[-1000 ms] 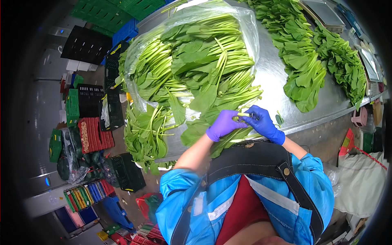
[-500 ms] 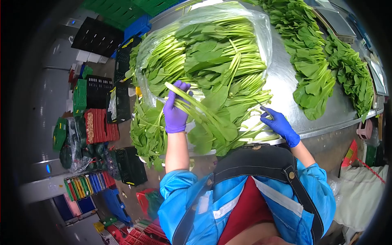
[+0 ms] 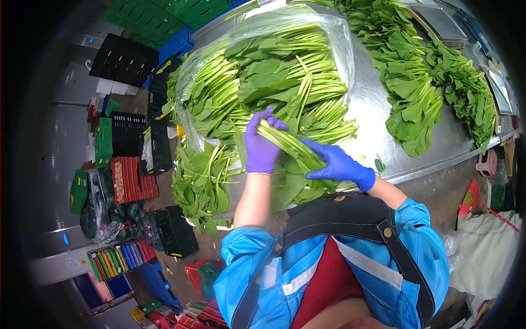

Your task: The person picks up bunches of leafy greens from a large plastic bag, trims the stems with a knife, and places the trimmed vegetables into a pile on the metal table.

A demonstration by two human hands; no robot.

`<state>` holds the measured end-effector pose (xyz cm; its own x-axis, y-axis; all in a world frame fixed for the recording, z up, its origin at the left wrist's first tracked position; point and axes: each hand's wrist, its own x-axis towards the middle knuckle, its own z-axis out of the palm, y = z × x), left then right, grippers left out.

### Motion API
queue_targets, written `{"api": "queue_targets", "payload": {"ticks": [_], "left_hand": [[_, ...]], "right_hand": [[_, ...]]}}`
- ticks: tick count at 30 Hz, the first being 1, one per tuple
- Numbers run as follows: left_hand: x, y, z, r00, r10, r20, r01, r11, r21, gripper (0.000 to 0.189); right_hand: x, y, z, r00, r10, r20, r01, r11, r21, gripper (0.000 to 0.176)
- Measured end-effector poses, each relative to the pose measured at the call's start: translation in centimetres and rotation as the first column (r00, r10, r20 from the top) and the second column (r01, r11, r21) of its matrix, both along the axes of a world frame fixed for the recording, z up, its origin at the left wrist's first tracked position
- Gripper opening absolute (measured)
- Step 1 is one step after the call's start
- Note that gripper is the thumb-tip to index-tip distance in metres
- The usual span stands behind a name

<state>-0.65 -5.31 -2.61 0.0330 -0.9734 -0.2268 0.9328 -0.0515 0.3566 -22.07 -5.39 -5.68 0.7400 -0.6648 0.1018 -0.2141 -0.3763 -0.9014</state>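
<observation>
**Leafy bunch held slantwise over the table edge**

Held clear of the heap, seemingly to keep the stems lined up: slim bunch of long-stemmed green leafy vegetables (image 3: pixel 287 143), slanting above the near edge of the shiny steel table (image 3: pixel 372 109), just in front of the clear plastic bag stuffed with similar greens (image 3: pixel 285 66).

Left hand in purple glove (image 3: pixel 262 145): grip closed round the pale stem ends.

Right hand in blue glove (image 3: pixel 338 164): grip largely open, fingers laid flat along the leafy end, steadying rather than clasping.

Loose pile of green leaves (image 3: pixel 200 183) at the left, overhanging the edge.

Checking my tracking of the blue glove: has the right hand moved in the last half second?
Yes. The right hand moved left from the table edge onto the bundle of greens beside the left hand.
</observation>
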Motion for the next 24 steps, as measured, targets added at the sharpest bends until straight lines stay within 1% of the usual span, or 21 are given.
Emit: {"api": "queue_targets", "payload": {"ticks": [1,2,3,4,5,6,7,8,9,10,11,13,14,15,16,18,19,20,21,23,24], "left_hand": [[-0.6,0.0,0.3,1.0,0.015,0.003,-0.015,1.0,0.026,0.036],[-0.6,0.3,-0.3,0.999,0.006,0.054,-0.005,1.0,-0.008,0.048],[-1.0,0.5,-0.5,0.998,0.007,0.055,-0.006,1.0,-0.01,0.048],[-1.8,0.8,-0.8,0.993,-0.05,0.107,0.056,0.997,-0.058,0.055],[-2.5,1.2,-1.2,0.982,-0.103,0.16,0.12,0.988,-0.1,0.064],[-3.0,1.4,-1.9,0.978,-0.18,0.105,0.19,0.977,-0.098,0.075],[-3.4,1.6,-2.6,0.978,-0.179,0.105,0.189,0.977,-0.096,0.075],[-3.7,1.9,-3.3,0.955,-0.175,0.238,0.199,0.976,-0.083,0.076],[-3.9,1.9,-3.2,0.915,-0.168,0.366,0.208,0.976,-0.07,0.077],[-4.0,1.9,-3.1,0.939,-0.167,0.302,0.192,0.98,-0.052,0.078],[-3.7,1.8,-2.9,0.939,-0.166,0.301,0.191,0.98,-0.052,0.078],[-2.8,1.8,-2.4,0.85,-0.217,0.48,0.248,0.969,-0.001,0.073],[-2.6,1.8,-2.2,0.85,-0.215,0.48,0.247,0.969,-0.002,0.073],[-2.4,1.8,-2.0,0.712,-0.28,0.644,0.308,0.949,0.072,0.071],[-2.4,1.8,-1.9,0.536,-0.337,0.774,0.353,0.922,0.157,0.069],[-2.9,2.1,-2.7,0.507,-0.379,0.774,0.409,0.896,0.171,0.065],[-3.5,2.3,-2.7,0.478,-0.418,0.773,0.461,0.868,0.185,0.061],[-4.4,2.6,-2.6,0.455,-0.443,0.773,0.458,0.86,0.224,0.06],[-5.2,2.8,-1.9,0.455,-0.445,0.771,0.463,0.858,0.222,0.06],[-6.3,3.2,-1.0,0.45,-0.552,0.702,0.492,0.809,0.321,0.059],[-5.7,3.2,-2.6,0.459,-0.582,0.671,0.564,0.775,0.286,0.057]], "right_hand": [[0.1,0.2,-0.5,1.0,-0.002,0.001,0.002,1.0,-0.001,0.055],[0.3,0.6,-0.8,1.0,-0.009,0.028,0.006,0.991,0.135,0.052],[0.5,0.8,-1.4,0.998,-0.018,0.053,0.003,0.964,0.267,0.05],[0.6,0.8,-2.0,0.99,-0.069,0.126,0.027,0.95,0.31,0.043],[0.4,0.8,-2.6,0.99,-0.066,0.126,0.024,0.951,0.309,0.043],[0.3,0.8,-2.5,0.99,-0.074,0.118,0.039,0.96,0.276,0.043],[0.3,0.8,-2.4,0.99,-0.084,0.112,0.054,0.968,0.244,0.042],[0.1,0.8,-2.2,0.99,-0.084,0.114,0.054,0.967,0.248,0.042],[-0.2,0.6,-1.5,0.999,-0.036,-0.013,0.039,0.968,0.25,0.043],[-0.5,0.4,-1.1,0.99,0.013,-0.142,0.023,0.968,0.251,0.045],[-0.7,0.5,-1.6,0.99,0.014,-0.142,0.023,0.968,0.251,0.045],[-0.9,0.5,-1.7,0.964,-0.246,0.096,0.198,0.913,0.357,0.043],[-1.5,0.1,-1.5,0.942,-0.315,0.111,0.232,0.856,0.462,0.038],[-1.3,-0.3,-1.7,0.892,-0.398,0.216,0.301,0.877,0.376,0.036],[-1.4,-0.7,-1.7,0.885,-0.416,0.209,0.314,0.865,0.392,0.036],[-1.6,-1.0,-0.7,0.875,-0.44,0.201,0.334,0.85,0.407,0.036],[-1.2,-1.0,0.8,0.892,-0.423,0.161,0.335,0.856,0.395,0.039],[-1.0,-1.0,1.6,0.906,-0.406,0.118,0.335,0.861,0.383,0.041],[-0.7,-1.0,1.1,0.905,-0.41,0.115,0.341,0.859,0.382,0.041],[-0.1,-0.8,-0.7,0.875,-0.454,0.17,0.357,0.841,0.407,0.045],[-0.2,-0.8,-0.5,0.882,-0.452,0.134,0.349,0.817,0.459,0.045]]}}
